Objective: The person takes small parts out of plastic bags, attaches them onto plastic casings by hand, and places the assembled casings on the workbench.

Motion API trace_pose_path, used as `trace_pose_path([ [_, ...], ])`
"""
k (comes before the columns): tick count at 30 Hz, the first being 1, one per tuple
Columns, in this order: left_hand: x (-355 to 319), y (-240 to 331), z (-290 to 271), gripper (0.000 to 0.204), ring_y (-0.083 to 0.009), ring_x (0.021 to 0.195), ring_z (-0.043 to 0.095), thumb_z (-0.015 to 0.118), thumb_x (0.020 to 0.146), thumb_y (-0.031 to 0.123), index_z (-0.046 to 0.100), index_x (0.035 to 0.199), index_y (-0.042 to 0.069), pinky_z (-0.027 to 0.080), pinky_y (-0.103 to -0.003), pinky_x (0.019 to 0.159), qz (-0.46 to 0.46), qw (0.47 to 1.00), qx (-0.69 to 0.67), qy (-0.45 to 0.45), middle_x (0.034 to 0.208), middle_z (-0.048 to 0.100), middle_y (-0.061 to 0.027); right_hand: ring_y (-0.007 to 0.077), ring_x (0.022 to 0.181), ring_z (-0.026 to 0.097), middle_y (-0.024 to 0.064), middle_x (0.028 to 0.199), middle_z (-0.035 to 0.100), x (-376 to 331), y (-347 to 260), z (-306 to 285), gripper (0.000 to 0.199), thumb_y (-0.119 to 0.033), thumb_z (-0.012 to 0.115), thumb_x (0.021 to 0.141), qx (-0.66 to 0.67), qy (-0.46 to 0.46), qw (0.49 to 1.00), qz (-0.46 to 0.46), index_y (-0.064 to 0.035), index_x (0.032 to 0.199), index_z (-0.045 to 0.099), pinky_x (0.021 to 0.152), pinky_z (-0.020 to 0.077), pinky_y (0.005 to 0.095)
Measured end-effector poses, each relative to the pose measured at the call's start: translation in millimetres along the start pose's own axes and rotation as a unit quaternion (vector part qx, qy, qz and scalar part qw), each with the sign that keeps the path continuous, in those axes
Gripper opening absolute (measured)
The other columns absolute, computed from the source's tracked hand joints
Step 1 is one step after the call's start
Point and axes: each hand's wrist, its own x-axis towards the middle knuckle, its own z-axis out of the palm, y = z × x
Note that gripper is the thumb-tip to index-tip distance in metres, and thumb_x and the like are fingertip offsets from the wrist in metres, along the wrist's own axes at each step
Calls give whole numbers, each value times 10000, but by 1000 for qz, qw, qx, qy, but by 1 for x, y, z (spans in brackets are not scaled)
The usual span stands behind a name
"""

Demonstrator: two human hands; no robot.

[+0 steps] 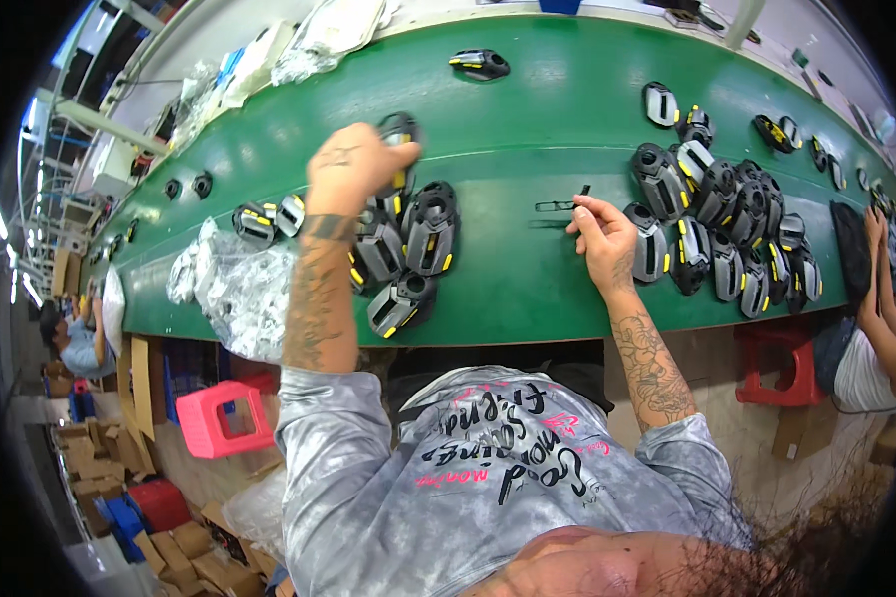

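Observation:
My left hand (353,164) is closed over a black and grey plastic housing with yellow accents (400,129), lifted just above a small heap of like housings (408,254) on the green conveyor belt (528,109). My right hand (599,234) pinches a thin black strip-like part (565,204) between thumb and fingertips, just above the belt. A large cluster of the same housings (727,224) lies right of that hand.
A clear plastic bag of small parts (234,289) lies at the belt's near left edge. One single housing (480,65) sits farther up the belt. Another person's arms (881,298) reach in at the right. Pink and red stools (219,418) stand below the belt.

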Motion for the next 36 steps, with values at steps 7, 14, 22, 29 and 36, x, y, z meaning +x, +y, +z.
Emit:
trace_pose_path([
  [7,6,-154,7,672,-377,964,751,715,796,588,775,1010,-47,569,-444,851,-133,988,73,38,978,768,-230,71,801,646,49,978,717,1,-6,7,344,-60,734,931,-36,3,999,-3,3,1269,708,575,509,206],
  [14,11,-162,23,835,-392,1094,718,663,837,749,762,1101,-36,555,-456,927,-193,977,67,62,1144,744,-247,94,732,630,54,885,718,-5,-7,16,202,-76,763,909,-183,7,980,-78,-15,1100,775,698,519,254],
  [22,-42,-105,-21,612,-445,858,672,636,969,552,696,836,-43,523,-502,758,59,956,118,261,900,693,-265,180,931,656,73,1211,622,-1,-3,14,138,-132,837,845,-211,17,960,-186,-94,971,798,686,538,292],
  [29,-48,83,3,218,-399,909,667,637,937,33,680,1150,26,532,-459,836,452,854,-94,240,929,692,-190,349,791,720,156,874,738,-11,-17,8,258,-277,730,956,-231,-24,969,-85,-37,1007,652,710,546,427],
  [36,80,253,82,501,-403,1022,724,734,904,453,763,1141,12,561,-461,908,418,904,-83,28,1066,742,-265,362,800,701,153,839,698,-5,-12,6,225,-221,716,937,-216,-10,968,-129,-25,1000,626,721,539,450],
])
